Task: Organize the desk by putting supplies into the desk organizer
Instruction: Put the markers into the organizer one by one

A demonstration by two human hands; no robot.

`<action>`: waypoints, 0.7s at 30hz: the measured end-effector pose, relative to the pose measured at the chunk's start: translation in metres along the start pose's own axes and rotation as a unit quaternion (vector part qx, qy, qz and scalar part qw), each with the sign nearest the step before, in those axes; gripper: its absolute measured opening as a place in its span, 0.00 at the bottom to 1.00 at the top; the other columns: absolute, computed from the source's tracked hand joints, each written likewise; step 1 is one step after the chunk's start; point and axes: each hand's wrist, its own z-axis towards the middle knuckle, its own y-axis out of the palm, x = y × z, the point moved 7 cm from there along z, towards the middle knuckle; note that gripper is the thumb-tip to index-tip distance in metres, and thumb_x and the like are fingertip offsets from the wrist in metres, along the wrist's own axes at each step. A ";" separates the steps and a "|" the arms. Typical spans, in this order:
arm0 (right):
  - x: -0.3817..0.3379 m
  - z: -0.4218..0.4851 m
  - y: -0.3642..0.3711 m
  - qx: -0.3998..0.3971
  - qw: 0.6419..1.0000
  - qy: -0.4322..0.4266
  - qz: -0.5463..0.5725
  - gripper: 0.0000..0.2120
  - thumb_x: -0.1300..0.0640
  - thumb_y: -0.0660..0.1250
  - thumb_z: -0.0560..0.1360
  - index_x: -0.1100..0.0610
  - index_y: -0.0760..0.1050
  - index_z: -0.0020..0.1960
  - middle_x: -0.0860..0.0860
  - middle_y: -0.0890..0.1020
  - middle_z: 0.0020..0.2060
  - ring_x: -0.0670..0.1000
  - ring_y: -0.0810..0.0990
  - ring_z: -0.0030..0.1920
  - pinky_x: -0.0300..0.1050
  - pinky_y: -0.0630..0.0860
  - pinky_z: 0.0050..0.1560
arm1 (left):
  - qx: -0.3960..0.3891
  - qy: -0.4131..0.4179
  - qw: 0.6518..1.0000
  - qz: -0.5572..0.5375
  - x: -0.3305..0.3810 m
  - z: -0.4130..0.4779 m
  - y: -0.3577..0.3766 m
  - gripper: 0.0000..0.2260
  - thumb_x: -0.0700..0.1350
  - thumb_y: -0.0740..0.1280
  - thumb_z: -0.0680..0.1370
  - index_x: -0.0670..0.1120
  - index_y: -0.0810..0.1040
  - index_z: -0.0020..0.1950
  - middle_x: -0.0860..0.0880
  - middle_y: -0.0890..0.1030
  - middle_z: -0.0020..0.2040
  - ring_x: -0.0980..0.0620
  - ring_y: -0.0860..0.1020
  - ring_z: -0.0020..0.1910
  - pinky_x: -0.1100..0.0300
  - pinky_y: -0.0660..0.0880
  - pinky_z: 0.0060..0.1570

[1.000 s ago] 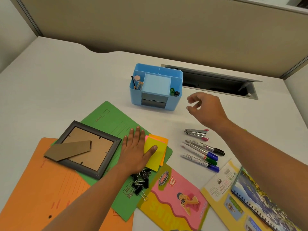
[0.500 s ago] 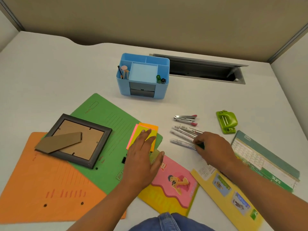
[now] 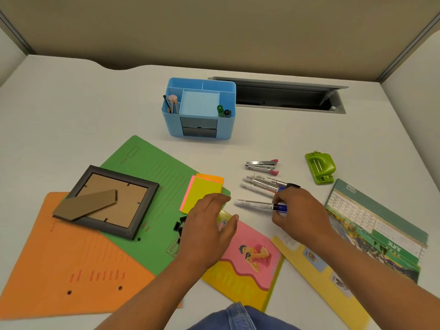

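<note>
Desk tidy-up on a white tabletop [image 3: 95, 103]: a marker is about to go into the organizer.

The left hand [image 3: 209, 225] lies flat and relaxed over yellow paper sticky notes [image 3: 202, 194]. The light-blue plastic desk organizer [image 3: 226, 125] stands near the far edge. The right hand [image 3: 300, 210] curls round a white marker with a blue cap [image 3: 254, 204]; next, probably lifting it to a pen slot. A second ago this hand hovered beside the organizer.

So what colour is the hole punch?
Lime green; the hole punch shows best in head view.
</note>
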 end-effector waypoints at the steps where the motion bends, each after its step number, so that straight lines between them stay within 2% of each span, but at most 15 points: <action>1: -0.006 -0.002 -0.005 0.008 1.000 -0.005 0.028 0.06 0.50 0.70 0.69 0.46 0.77 0.46 0.44 0.78 0.42 0.49 0.76 0.45 0.46 0.75 0.40 | 0.002 0.005 1.000 -0.007 0.003 0.001 -0.002 0.16 0.53 0.67 0.76 0.50 0.76 0.62 0.55 0.76 0.59 0.55 0.74 0.58 0.64 0.69 0.56; 5: -0.030 -0.010 -0.029 0.043 0.987 -0.013 0.155 0.06 0.50 0.73 0.69 0.45 0.78 0.45 0.40 0.78 0.35 0.44 0.77 0.37 0.39 0.72 0.38 | -0.010 0.059 0.998 0.001 0.022 0.010 -0.010 0.18 0.50 0.71 0.74 0.51 0.76 0.63 0.53 0.77 0.58 0.53 0.76 0.57 0.55 0.75 0.54; 8: -0.049 -0.013 -0.044 0.058 0.971 -0.012 0.232 0.07 0.48 0.75 0.69 0.45 0.80 0.45 0.40 0.79 0.33 0.43 0.78 0.36 0.38 0.73 0.37 | -0.051 0.094 0.994 0.017 0.038 0.021 -0.015 0.23 0.50 0.73 0.73 0.52 0.74 0.67 0.53 0.77 0.57 0.52 0.76 0.55 0.55 0.75 0.54; 10: -0.059 -0.014 -0.053 0.065 0.957 -0.014 0.281 0.07 0.49 0.76 0.69 0.46 0.80 0.45 0.41 0.80 0.33 0.44 0.78 0.36 0.34 0.71 0.36 | -0.047 0.125 0.990 0.040 0.048 0.028 -0.019 0.23 0.50 0.73 0.72 0.51 0.74 0.66 0.52 0.78 0.55 0.51 0.76 0.53 0.54 0.76 0.51; 13: -0.068 -0.014 -0.061 0.068 0.942 -0.014 0.327 0.08 0.49 0.77 0.68 0.46 0.80 0.46 0.40 0.81 0.35 0.41 0.78 0.38 0.28 0.70 0.37 | -0.025 0.147 0.987 0.058 0.055 0.040 -0.027 0.18 0.47 0.70 0.72 0.50 0.77 0.62 0.52 0.80 0.49 0.50 0.77 0.48 0.54 0.76 0.46; 17: -0.069 -0.011 -0.065 0.071 0.916 -0.006 0.395 0.11 0.51 0.77 0.68 0.45 0.81 0.49 0.41 0.83 0.38 0.41 0.80 0.39 0.29 0.72 0.38 | -0.002 0.158 0.986 0.051 0.058 0.056 -0.039 0.11 0.45 0.70 0.73 0.48 0.80 0.55 0.51 0.80 0.45 0.50 0.78 0.43 0.60 0.73 0.41; 21: -0.056 -0.007 -0.062 0.082 0.900 0.027 0.428 0.10 0.52 0.77 0.69 0.47 0.81 0.49 0.40 0.84 0.38 0.41 0.79 0.37 0.31 0.75 0.39 | 0.045 0.118 0.992 0.013 0.054 0.087 -0.068 0.10 0.46 0.71 0.75 0.50 0.79 0.55 0.55 0.81 0.44 0.57 0.76 0.39 0.54 0.78 0.41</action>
